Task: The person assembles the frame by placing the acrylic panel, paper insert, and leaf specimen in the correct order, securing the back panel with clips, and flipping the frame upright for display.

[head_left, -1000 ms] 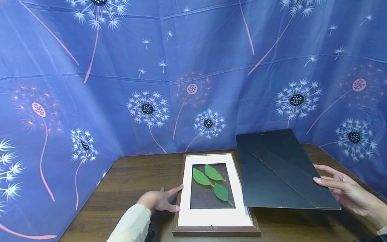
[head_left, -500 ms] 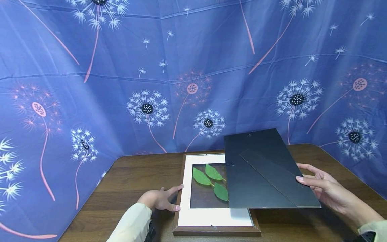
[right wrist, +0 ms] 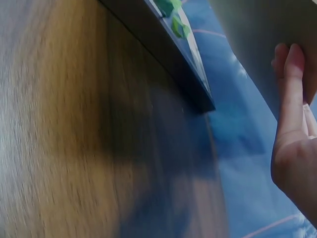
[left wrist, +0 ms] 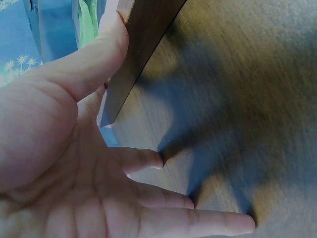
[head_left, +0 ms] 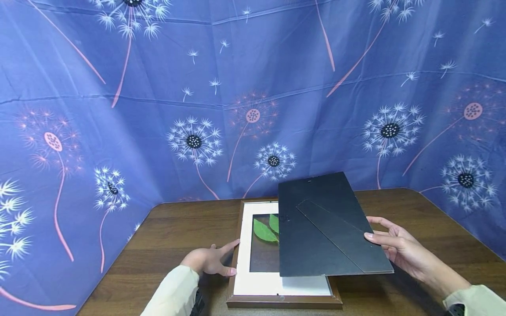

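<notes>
A brown wooden picture frame [head_left: 284, 302] lies on the table with a white mat [head_left: 257, 286] inside it. Green leaves [head_left: 264, 231] show in the mat's dark window, partly covered by a black frame backing board [head_left: 324, 232]. My right hand [head_left: 399, 245] pinches that board at its right edge, thumb on top and fingers beneath, holding it slanted above the frame's right part. With thumb and index finger, my left hand [head_left: 211, 261] touches the frame's left side. Its other fingers spread straight onto the tabletop in the left wrist view.
The brown wood-grain table [head_left: 189, 224] extends to both sides of the frame. Behind and at the sides hangs a blue cloth [head_left: 158, 158] with a dandelion print. Small tabs [head_left: 277, 294] stand at the frame's inner edge.
My right hand has carried the backing board leftward, from beside the frame to over its right part, covering one leaf and part of another. The left hand stays at the frame's side.
</notes>
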Demonstrator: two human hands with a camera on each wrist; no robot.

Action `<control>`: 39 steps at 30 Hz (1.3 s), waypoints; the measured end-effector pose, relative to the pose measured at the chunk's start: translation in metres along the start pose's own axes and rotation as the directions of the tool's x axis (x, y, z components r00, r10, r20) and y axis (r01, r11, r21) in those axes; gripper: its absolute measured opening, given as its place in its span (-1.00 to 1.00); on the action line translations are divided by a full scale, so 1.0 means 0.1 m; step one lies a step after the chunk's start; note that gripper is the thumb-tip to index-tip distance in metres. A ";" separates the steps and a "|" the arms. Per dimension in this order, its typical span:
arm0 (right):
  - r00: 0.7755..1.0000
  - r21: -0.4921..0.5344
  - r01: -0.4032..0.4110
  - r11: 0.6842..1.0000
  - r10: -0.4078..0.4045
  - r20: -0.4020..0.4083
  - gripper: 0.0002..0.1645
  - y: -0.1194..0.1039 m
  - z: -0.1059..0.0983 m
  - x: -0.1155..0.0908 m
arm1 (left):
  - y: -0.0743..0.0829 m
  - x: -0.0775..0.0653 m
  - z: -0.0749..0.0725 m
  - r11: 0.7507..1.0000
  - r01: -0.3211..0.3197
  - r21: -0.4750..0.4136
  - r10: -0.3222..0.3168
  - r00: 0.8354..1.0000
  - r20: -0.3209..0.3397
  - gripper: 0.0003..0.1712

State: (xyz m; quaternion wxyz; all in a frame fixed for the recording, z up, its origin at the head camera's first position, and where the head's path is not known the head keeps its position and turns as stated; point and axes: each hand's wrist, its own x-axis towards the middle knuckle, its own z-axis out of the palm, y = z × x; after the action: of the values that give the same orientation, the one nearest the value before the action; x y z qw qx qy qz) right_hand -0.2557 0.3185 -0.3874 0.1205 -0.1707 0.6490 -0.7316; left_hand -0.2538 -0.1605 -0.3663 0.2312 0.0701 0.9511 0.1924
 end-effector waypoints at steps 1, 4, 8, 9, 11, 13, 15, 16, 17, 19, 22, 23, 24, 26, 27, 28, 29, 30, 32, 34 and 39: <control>1.000 -0.004 0.000 1.000 0.000 0.003 -0.47 0.00 0.03 0.01 | 0.00 0.00 0.00 1.000 0.004 -0.001 -0.004 1.000 -0.001 0.02; 1.000 -0.014 -0.012 1.000 0.012 0.010 -0.49 0.01 0.12 0.04 | 0.00 0.01 0.01 1.000 0.011 0.005 -0.011 1.000 -0.003 0.03; 0.999 -0.031 -0.042 0.999 0.041 -0.014 -0.55 0.01 0.26 0.08 | 0.00 0.01 0.00 1.000 0.014 -0.004 -0.014 1.000 -0.001 0.03; 0.999 -0.031 -0.050 0.998 0.049 -0.021 -0.55 0.01 0.29 0.09 | 0.00 0.00 0.00 1.000 0.018 -0.013 -0.018 1.000 0.001 0.03; 0.997 -0.037 -0.065 0.997 0.064 -0.033 -0.56 0.01 0.36 0.11 | 0.01 0.00 0.00 0.999 0.022 -0.025 -0.022 1.000 -0.001 0.02; 0.996 -0.035 -0.081 0.996 0.079 -0.046 -0.54 0.02 0.42 0.13 | 0.01 0.00 0.00 0.999 0.024 -0.022 -0.024 1.000 -0.003 0.02; 0.994 -0.036 -0.100 0.994 0.098 -0.050 -0.49 0.02 0.48 0.15 | 0.01 0.00 0.00 0.999 0.025 -0.021 -0.025 1.000 -0.004 0.02; 0.993 -0.042 -0.108 0.993 0.106 -0.055 -0.45 0.02 0.52 0.16 | 0.01 0.00 0.00 1.000 0.024 -0.012 -0.024 1.000 -0.005 0.02; 0.992 -0.044 -0.118 0.992 0.115 -0.057 -0.41 0.02 0.54 0.17 | 0.01 0.00 0.00 1.000 0.023 -0.001 -0.023 1.000 -0.006 0.02; 0.990 -0.051 -0.132 0.990 0.129 -0.058 -0.32 0.02 0.60 0.19 | 0.02 0.00 0.00 1.000 0.021 0.019 -0.020 1.000 -0.009 0.02; 0.988 -0.055 -0.151 0.987 0.148 -0.055 -0.24 0.03 0.68 0.22 | 0.01 0.01 0.00 0.999 0.017 0.038 -0.017 1.000 -0.015 0.02; 0.987 -0.054 -0.155 0.986 0.152 -0.054 -0.22 0.04 0.70 0.23 | 0.01 0.01 0.00 0.999 0.016 0.042 -0.015 1.000 -0.017 0.02; 0.988 -0.051 -0.152 0.987 0.150 -0.047 -0.21 0.05 0.72 0.24 | 0.01 0.01 0.00 0.999 0.016 0.046 -0.015 1.000 -0.017 0.02; 0.988 -0.043 -0.153 0.987 0.152 -0.037 -0.20 0.06 0.76 0.27 | 0.01 0.01 0.00 0.999 0.017 0.042 -0.017 1.000 -0.016 0.02; 0.988 -0.036 -0.150 0.988 0.149 -0.034 -0.20 0.07 0.78 0.28 | 0.01 0.01 0.00 0.999 0.017 0.046 -0.017 1.000 -0.015 0.02; 0.989 -0.030 -0.145 0.989 0.144 -0.028 -0.21 0.09 0.79 0.30 | 0.02 0.01 0.00 0.999 0.017 0.049 -0.016 1.000 -0.015 0.02; 0.989 -0.024 -0.143 0.989 0.142 -0.026 -0.22 0.09 0.81 0.31 | 0.02 0.01 0.00 0.998 0.016 0.058 -0.015 1.000 -0.015 0.02; 0.990 -0.020 -0.140 0.990 0.140 -0.022 -0.22 0.10 0.82 0.32 | 0.02 0.01 0.00 0.998 0.015 0.063 -0.014 1.000 -0.015 0.02; 0.990 -0.013 -0.137 0.990 0.137 -0.016 -0.23 0.12 0.84 0.33 | 0.02 0.00 -0.01 0.998 0.007 0.066 -0.006 1.000 -0.018 0.02; 0.990 -0.008 -0.138 0.990 0.138 -0.014 -0.21 0.13 0.86 0.34 | 0.01 0.00 -0.01 0.998 -0.002 0.068 0.003 1.000 -0.021 0.02; 0.990 -0.002 -0.143 0.990 0.143 0.000 -0.20 0.16 0.89 0.37 | 0.01 0.01 -0.01 0.998 -0.004 0.063 0.006 1.000 -0.019 0.02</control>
State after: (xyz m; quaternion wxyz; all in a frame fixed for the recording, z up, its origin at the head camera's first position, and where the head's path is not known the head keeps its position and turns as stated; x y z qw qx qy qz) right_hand -0.2543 0.2205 -0.3905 0.1722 -0.1240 0.6604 -0.7203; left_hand -0.2546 -0.1601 -0.3658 0.2192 0.0779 0.9587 0.1634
